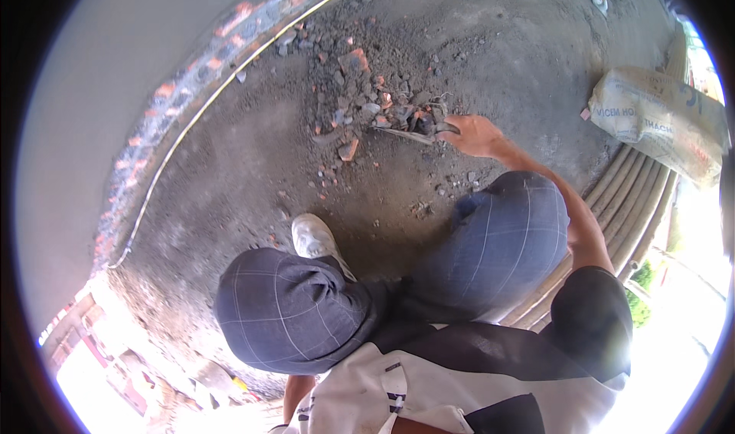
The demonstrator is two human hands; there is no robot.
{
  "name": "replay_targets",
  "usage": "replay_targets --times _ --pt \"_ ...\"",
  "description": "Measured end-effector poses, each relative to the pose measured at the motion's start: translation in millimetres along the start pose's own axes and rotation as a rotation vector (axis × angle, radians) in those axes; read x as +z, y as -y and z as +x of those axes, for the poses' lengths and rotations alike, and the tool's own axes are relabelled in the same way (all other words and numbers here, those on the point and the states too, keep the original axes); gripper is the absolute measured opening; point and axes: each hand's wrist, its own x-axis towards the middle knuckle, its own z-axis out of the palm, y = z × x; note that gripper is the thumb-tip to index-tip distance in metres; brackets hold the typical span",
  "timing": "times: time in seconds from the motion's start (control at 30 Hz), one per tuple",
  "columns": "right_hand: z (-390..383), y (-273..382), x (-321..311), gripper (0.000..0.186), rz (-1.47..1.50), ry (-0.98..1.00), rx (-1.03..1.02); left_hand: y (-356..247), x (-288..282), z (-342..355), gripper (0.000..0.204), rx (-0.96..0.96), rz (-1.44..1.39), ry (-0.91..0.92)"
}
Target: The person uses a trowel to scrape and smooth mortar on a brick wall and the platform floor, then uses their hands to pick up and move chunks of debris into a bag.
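Note:
My right hand (473,137) reaches out to the right edge of a rubble heap (360,101) of grey crumbs, stones and broken red brick. Its fingers are closed around the dark end of a flat, grey, blade-like tool (406,135); the exact kind is hard to make out. The tool's thin edge points left, low against the heap, with brick bits and grey lumps on or just behind it. A larger brick piece (348,150) lies just left of its tip. Of my left arm (297,394) only a short stretch shows beside my left knee; the hand is hidden.
A grey wall (84,120) curves along the left, with a strip of exposed brick and a pale hose or cable (172,147) at its foot. To the right, a printed sack (658,120) lies over several long poles (632,193). My white shoe (314,236) stands near the heap.

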Motion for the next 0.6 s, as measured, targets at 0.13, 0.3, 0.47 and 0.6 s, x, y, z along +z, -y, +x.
replay_targets --times 0.13,0.3,0.47,0.6 --pt "-19 -37 -15 0.042 0.092 -0.094 0.077 -84 28 15 0.041 0.213 0.016 0.098" --pt "-34 -19 -35 0.036 0.289 -0.199 0.154 -271 126 -9 0.040 0.707 0.113 0.508" --pt "10 32 -21 0.037 -0.060 -0.310 0.078 -465 254 -84 0.041 1.352 0.469 0.567" --pt "-32 73 -20 0.038 -0.042 -0.205 0.015 -539 323 -32 0.045 1.750 0.666 0.384"
